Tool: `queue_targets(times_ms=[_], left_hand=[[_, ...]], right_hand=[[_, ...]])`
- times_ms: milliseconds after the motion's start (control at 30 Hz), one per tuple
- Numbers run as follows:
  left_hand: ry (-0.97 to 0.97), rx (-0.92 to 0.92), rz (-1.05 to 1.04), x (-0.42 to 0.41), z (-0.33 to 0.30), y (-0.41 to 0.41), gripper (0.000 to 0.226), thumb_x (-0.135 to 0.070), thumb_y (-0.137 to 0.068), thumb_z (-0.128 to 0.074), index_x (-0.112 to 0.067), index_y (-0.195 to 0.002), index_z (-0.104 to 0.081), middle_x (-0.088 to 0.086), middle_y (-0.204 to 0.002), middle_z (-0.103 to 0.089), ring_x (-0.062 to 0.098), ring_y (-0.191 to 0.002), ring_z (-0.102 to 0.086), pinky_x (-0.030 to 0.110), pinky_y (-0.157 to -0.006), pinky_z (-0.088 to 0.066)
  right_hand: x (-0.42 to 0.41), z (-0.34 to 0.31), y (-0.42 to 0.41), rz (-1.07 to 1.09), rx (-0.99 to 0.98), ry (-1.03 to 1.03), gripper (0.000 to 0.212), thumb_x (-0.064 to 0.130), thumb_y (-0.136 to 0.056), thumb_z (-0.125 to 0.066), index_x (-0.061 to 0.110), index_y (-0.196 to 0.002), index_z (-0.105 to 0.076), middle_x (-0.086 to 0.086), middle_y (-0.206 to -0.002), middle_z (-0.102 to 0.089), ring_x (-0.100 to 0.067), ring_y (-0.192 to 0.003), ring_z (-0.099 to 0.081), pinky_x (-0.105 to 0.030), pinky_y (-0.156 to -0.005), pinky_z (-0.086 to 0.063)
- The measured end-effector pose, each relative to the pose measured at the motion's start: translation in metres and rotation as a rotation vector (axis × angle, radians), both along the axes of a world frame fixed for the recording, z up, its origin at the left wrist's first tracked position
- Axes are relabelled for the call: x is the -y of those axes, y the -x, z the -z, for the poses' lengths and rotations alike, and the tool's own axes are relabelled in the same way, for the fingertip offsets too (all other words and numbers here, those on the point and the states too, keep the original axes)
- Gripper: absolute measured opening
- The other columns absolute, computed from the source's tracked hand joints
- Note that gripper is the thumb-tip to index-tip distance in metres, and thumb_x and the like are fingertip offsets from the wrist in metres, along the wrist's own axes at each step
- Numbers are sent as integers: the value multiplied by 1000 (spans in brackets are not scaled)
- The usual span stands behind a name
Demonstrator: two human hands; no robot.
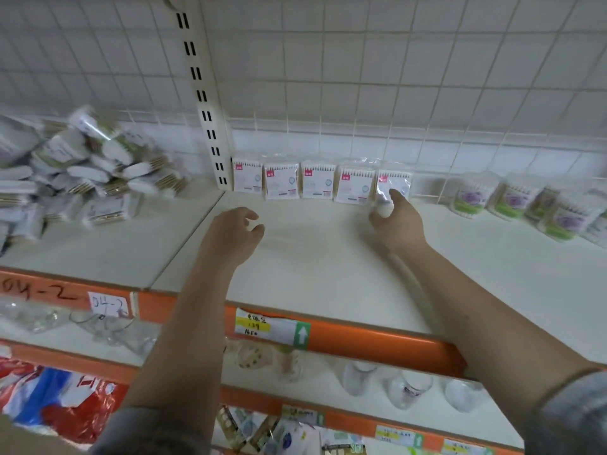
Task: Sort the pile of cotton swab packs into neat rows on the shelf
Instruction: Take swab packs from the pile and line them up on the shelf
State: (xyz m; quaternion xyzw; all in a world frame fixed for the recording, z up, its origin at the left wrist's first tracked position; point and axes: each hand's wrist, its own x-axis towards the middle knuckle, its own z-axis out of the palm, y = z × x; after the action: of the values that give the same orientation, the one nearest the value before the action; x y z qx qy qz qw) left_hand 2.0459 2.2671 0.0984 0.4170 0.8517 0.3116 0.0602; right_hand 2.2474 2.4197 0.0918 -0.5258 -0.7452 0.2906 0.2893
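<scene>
Five packs point(320, 182) stand in a row at the far shelf point(328, 274) edge; the pile point(82, 178) lies far left. Right hand point(395, 221) touches the fifth pack point(392, 185); left hand point(233, 233) hangs loosely curled, holding nothing, over open shelf.

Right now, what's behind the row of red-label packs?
Behind the red-label packs is a white wire grid over a white back panel. The packs hide its lowest strip. The right hand touches the rightmost pack.

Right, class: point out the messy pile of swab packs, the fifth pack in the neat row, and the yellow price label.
pile of swab packs point(88, 178), head view, pile's middle.
fifth pack point(395, 182), head view, front face.
yellow price label point(253, 326), head view, yellow band.
</scene>
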Motion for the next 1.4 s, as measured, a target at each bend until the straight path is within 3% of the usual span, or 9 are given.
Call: queue_targets(times_ms=[67,133,200,500,833,1000,1167,1400], left_hand=[[-32,-11,-27,16,-2,6,30,-24,-91,-57,-13,-119,-60,6,-117,-62,21,-108,-55,25,-84,-38],[-72,-20,-63,33,-5,14,29,-24,-91,-57,-14,-118,-61,5,-116,-62,21,-109,-55,26,-86,-38],[-107,-35,-100,50,-8,26,28,-24,-91,-56,-15,-117,-61,4,-115,-62,21,-110,-54,28,-89,-39],[-148,-47,-201,111,-12,114,28,-25,-92,-54,-15,-118,-60,3,-117,-61,20,-107,-55,27,-82,-38],[-163,-165,-69,149,-25,271,25,-18,-89,-58,-10,-112,-65,11,-113,-66,27,-106,-59,29,-83,-40],[-129,-105,-57,174,-32,328,28,-20,-90,-57,-13,-116,-63,8,-118,-64,23,-109,-58,27,-84,-39],[-145,-69,-5,188,-28,355,26,-18,-90,-58,-12,-114,-64,7,-114,-66,19,-104,-60,23,-83,-39],[-251,-70,102,194,-30,355,20,-17,-92,-57,-14,-108,-67,-1,-102,-68,8,-93,-60,21,-79,-42]], right_hand=[[14,-1,9,-72,49,6,51,17,-89,-54,9,-137,-39,-7,-125,-56,-27,-110,-54,-23,-73,-33],[30,-4,19,-141,75,30,62,20,-90,-55,11,-146,-30,-4,-144,-44,-23,-126,-47,-23,-91,-36],[45,-5,30,-202,92,53,64,21,-92,-55,11,-148,-25,-3,-149,-38,-21,-132,-40,-26,-103,-33],[106,-3,111,-326,170,12,58,21,-92,-55,11,-145,-32,-3,-145,-43,-19,-130,-43,-19,-99,-29],[158,-10,267,-289,140,-33,56,23,-92,-55,13,-144,-35,-2,-143,-44,-18,-132,-40,-20,-101,-28],[186,-6,326,-294,155,15,52,21,-92,-55,10,-140,-40,-4,-139,-49,-18,-129,-45,-23,-102,-31],[199,-4,369,-275,155,27,52,29,-91,-56,9,-138,-43,-6,-137,-51,-20,-124,-48,-24,-100,-33],[194,-4,401,-254,265,60,63,42,-94,-49,7,-143,-33,-9,-147,-40,-24,-134,-37,-28,-102,-29]])
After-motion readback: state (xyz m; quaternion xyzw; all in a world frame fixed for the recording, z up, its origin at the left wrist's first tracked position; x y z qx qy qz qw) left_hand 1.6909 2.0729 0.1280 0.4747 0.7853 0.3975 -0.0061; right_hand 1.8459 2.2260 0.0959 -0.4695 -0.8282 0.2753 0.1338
